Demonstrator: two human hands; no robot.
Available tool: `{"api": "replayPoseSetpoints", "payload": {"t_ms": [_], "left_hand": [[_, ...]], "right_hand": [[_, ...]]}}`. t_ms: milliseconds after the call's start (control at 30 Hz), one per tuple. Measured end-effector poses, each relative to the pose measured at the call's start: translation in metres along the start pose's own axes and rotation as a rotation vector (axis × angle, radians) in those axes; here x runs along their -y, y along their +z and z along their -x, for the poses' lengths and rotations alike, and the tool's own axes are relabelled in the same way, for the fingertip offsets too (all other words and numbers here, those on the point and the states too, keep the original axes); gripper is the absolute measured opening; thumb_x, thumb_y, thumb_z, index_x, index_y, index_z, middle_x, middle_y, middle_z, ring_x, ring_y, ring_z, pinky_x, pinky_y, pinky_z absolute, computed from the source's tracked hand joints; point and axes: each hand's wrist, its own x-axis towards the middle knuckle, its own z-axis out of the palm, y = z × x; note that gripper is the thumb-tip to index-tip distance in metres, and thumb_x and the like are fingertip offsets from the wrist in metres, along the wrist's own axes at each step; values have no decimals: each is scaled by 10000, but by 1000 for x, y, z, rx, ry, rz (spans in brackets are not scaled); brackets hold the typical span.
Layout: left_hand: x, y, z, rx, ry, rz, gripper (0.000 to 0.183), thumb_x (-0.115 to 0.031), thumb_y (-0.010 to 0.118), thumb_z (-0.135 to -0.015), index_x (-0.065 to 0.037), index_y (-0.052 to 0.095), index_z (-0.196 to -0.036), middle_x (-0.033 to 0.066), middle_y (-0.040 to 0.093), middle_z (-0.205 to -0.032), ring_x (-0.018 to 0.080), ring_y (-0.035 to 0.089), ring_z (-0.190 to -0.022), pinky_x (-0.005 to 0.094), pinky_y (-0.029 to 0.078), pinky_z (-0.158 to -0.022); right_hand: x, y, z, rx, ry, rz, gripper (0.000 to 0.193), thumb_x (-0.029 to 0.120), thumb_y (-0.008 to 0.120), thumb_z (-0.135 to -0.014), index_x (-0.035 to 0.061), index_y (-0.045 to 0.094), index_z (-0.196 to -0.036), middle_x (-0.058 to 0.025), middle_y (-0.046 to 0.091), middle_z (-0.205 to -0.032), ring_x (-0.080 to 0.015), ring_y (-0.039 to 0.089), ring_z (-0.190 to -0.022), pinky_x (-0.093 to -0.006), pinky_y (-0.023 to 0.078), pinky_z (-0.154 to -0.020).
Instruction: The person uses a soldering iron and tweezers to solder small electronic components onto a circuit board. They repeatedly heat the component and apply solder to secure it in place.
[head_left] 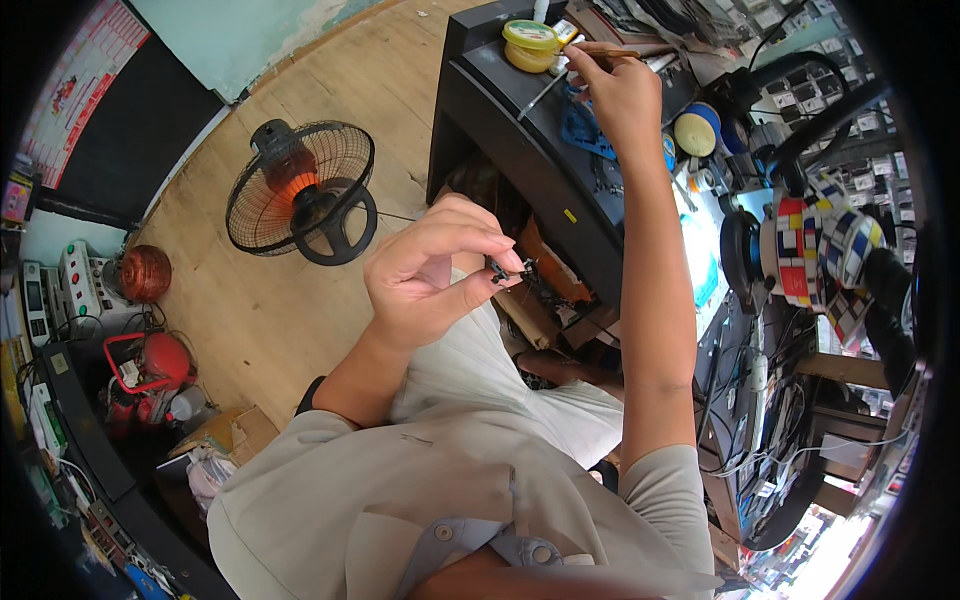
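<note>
Black, small metal-looking part [499,267] pinched at the fingertips of the left hand [430,275], thumb below, index and middle above; grip closed on it. Part is held in mid-air over the lap, near the body, well short of the black workbench [520,140]. Its long axis looks roughly left-right, but it's too small to be sure.

Head view, far side: right hand [622,90] stretched out over the bench, fingers clenched around a thin brown-handled tool [610,51], held roughly level, its tip pointing left toward the round yellow tin with green lid [531,44]. Tool tip sits just beside the tin; contact can't be confirmed.

Key relation: the part lies down and left of the right-hand tool, well apart. Left hand is the one nearest the part; right arm is fully extended away from it.

Around: blue mat [585,130] on the bench under the right wrist, blue-and-yellow tape roll [697,130] right of it, microscope with colour-block cover [815,245] at right, black floor fan [302,190] on the wooden floor at left.
</note>
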Motion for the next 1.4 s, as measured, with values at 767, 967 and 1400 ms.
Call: {"api": "replayPoseSetpoints", "payload": {"t_ms": [767, 967, 1400], "left_hand": [[39, -2, 0, 5, -97, 61, 355, -30, 724, -923, -1, 669, -1273, 114, 651, -1055, 283, 561, -998, 404, 485, -892], [33, 43, -9, 211, -135, 178, 348, 23, 714, -924, -3, 670, -1269, 113, 652, -1053, 272, 575, -994, 409, 489, -898], [6, 206, 33, 457, -214, 303, 363, 159, 702, -910, 1, 667, -1235, 124, 670, -1029, 249, 618, -965, 361, 549, -862]], "right_hand": [[8, -3, 22, -161, -159, 199, 164, 175, 779, -857, 12, 777, -875, -213, 742, -882, -425, 731, -859, -511, 587, -789], [52, -106, 165, -412, -164, 0, 154, 150, 776, -912, -2, 757, -927, -179, 745, -908, -393, 721, -867, -477, 566, -769], [92, -280, 389, -605, 133, -226, 150, 113, 746, -1001, -23, 749, -1063, -102, 763, -932, -180, 735, -794, -299, 575, -738]]}}
